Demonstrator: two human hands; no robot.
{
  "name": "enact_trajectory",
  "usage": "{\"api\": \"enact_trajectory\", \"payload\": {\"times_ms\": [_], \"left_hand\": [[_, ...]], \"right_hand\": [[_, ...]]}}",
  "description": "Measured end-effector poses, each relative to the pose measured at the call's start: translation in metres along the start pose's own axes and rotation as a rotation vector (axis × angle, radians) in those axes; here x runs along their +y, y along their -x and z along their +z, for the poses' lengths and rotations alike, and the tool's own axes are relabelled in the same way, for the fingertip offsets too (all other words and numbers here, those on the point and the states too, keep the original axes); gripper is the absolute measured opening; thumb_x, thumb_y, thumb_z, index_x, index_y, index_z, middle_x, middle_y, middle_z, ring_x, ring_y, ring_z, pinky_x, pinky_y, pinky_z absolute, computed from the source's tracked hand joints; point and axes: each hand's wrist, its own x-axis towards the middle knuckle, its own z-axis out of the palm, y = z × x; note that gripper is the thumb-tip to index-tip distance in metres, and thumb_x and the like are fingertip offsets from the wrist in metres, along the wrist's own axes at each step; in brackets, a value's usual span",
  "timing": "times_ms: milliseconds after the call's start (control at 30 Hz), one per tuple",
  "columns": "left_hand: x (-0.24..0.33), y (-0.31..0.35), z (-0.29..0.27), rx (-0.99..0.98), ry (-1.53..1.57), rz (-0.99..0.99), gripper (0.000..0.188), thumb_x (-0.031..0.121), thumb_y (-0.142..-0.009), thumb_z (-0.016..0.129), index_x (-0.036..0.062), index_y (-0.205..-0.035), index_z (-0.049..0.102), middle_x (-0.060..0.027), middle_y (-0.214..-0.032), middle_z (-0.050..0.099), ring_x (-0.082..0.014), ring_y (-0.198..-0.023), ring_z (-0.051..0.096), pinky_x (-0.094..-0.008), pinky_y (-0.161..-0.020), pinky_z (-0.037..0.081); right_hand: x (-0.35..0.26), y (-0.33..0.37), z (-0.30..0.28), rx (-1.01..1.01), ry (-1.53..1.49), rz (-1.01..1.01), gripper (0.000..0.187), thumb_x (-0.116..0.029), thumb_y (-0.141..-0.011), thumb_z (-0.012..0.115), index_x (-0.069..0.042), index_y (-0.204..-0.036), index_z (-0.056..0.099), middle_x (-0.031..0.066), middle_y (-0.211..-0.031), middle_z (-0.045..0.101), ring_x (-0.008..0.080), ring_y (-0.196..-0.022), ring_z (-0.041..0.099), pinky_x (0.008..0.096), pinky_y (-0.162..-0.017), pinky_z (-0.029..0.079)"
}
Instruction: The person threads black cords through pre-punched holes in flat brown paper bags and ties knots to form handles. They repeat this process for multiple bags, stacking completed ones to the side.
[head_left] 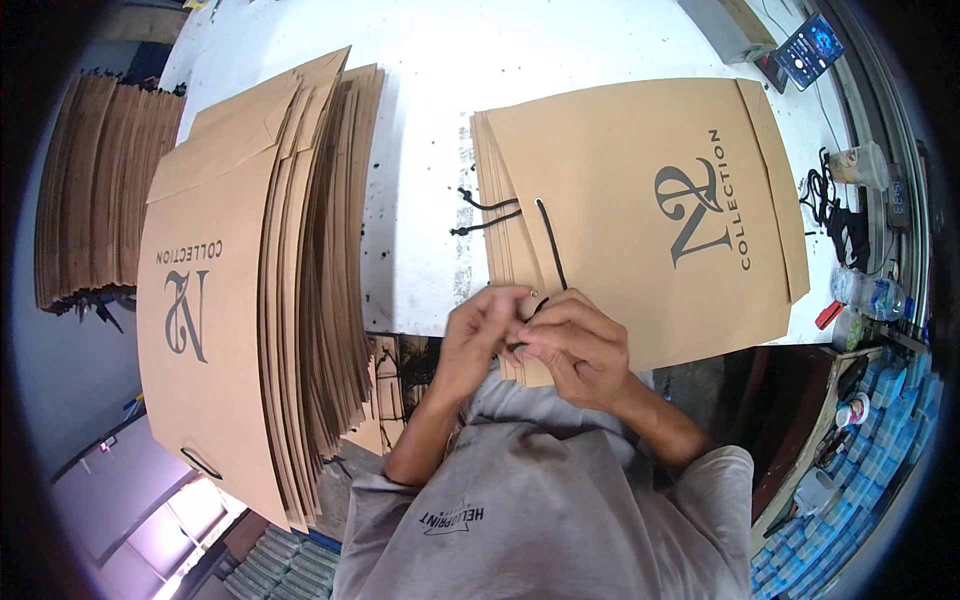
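A flat brown paper bag point(600, 200) with dark print lies on top of a small stack of the same bags, its mouth edge toward the left. A black cord point(553, 245) comes out of the upper eyelet and runs down to my hands at the lower end of that edge. My right hand point(582, 345) pinches the cord between thumb and fingers. Against it, my left hand point(478, 335), slightly blurred, has its fingers closed at the cord's end. Two knotted black cord ends point(485, 222) stick out past the bag's edge, above my left hand.
A tall stack of brown bags point(315, 250) stands at left, with another stack point(105, 190) beyond it. Along the right of the white table point(425, 150) are a lit phone point(810, 50), a plastic cup point(858, 167), black cords point(820, 190) and a plastic bottle point(868, 292).
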Motion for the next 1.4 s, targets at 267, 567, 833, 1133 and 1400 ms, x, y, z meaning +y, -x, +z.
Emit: {"api": "enact_trajectory", "payload": {"times_ms": [267,567,833,1133,1400], "left_hand": [[-0.013,-0.012,0.024,0.27,-0.566,0.507,0.024,-0.008,-0.09,0.07,0.0018,-0.105,0.054,-0.007,-0.097,0.067,-0.0105,-0.089,0.065,-0.0237,-0.072,0.054],[-0.016,-0.027,0.018,0.066,-0.626,0.664,0.02,-0.011,-0.09,0.07,-0.0025,-0.106,0.065,-0.013,-0.103,0.07,-0.0158,-0.091,0.069,-0.0264,-0.079,0.056],[-0.018,-0.025,0.037,0.178,-0.235,0.479,0.012,-0.007,-0.093,0.069,-0.0053,-0.104,0.073,-0.0158,-0.102,0.074,-0.0164,-0.087,0.07,-0.0258,-0.076,0.057],[0.01,0.04,0.012,0.109,-0.522,0.569,0.014,0.005,-0.095,0.07,-0.006,-0.102,0.067,-0.0242,-0.104,0.072,-0.026,-0.09,0.069,-0.0362,-0.083,0.057],[-0.022,0.021,0.033,-0.238,-1.582,0.819,0.047,0.038,-0.091,0.071,0.0196,-0.134,0.068,-0.0052,-0.145,0.058,-0.0384,-0.143,0.044,-0.0713,-0.117,0.02]], "right_hand": [[0.015,0.002,0.006,0.067,0.248,0.399,0.013,0.005,-0.093,0.067,0.001,-0.104,0.073,0.0088,-0.089,0.063,0.0137,-0.073,0.058,0.0295,-0.059,0.046],[0.019,-0.003,-0.024,-0.061,-0.11,0.675,0.006,-0.004,-0.099,0.065,0.002,-0.099,0.067,0.0051,-0.085,0.058,0.0136,-0.077,0.054,0.0283,-0.069,0.044],[0.021,-0.001,-0.02,0.14,-0.396,0.727,0.008,-0.004,-0.098,0.066,0.001,-0.103,0.07,0.0064,-0.088,0.061,0.0154,-0.079,0.057,0.029,-0.069,0.045],[0.028,-0.004,-0.013,-0.296,0.577,0.169,0.027,-0.018,-0.086,0.078,-0.002,-0.107,0.071,0.0114,-0.102,0.065,0.0335,-0.102,0.062,0.042,-0.093,0.048],[0.016,-0.001,-0.129,0.192,0.31,0.317,0.032,-0.008,-0.092,0.072,0.001,-0.122,0.066,0.0111,-0.117,0.065,0.0181,-0.099,0.062,0.0327,-0.086,0.052]]}}
